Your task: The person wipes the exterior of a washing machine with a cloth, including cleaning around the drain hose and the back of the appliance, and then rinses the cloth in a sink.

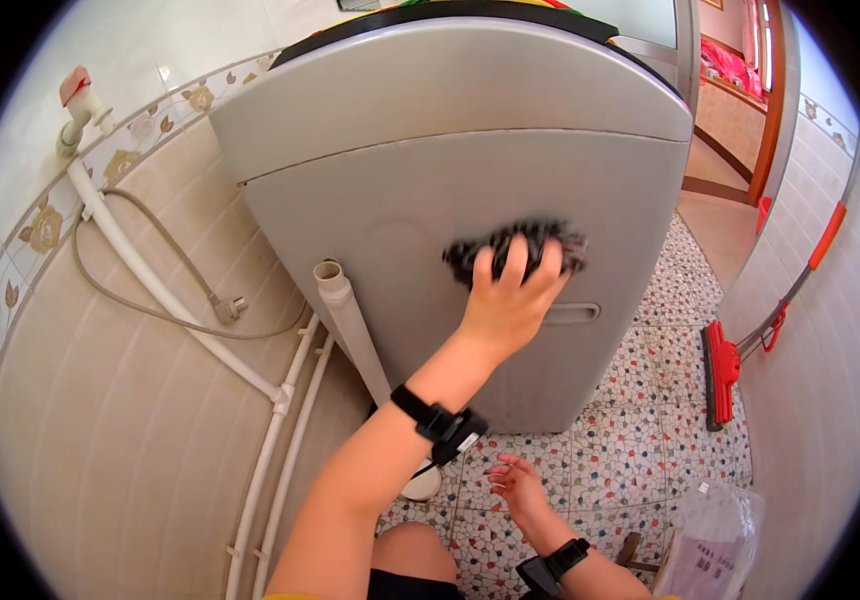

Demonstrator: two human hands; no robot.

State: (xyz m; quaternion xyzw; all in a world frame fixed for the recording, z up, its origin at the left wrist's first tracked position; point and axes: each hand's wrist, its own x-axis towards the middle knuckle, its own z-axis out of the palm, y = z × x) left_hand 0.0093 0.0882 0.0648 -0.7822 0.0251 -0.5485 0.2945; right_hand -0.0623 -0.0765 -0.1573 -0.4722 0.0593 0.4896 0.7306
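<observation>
Left forearm [370,485]: bare, is wearing a black strap [440,425] carrying a small box-shaped unit. Dark cloth [500,246]: crumpled, mottled black and grey, is blurring at its edges. Grey appliance [400,185]: smooth, broad-faced, is curving along its top edge and showing a rounded slot [572,313]. White pipe [355,335]: round, open-topped, is standing beside the appliance. Floor [615,450]: irregular multicoloured chips are speckling it. Tiled wall [60,430]: beige, is running beneath a flowered border. Red-headed mop [720,375]: is leaning at the right. Left hand [505,310]: is spreading its fingers over the cloth and clutching it; the cloth is lying under the fingers, against the appliance's face, above the slot. Right hand [522,492]: is hanging low over the floor, fingers parting loosely.
</observation>
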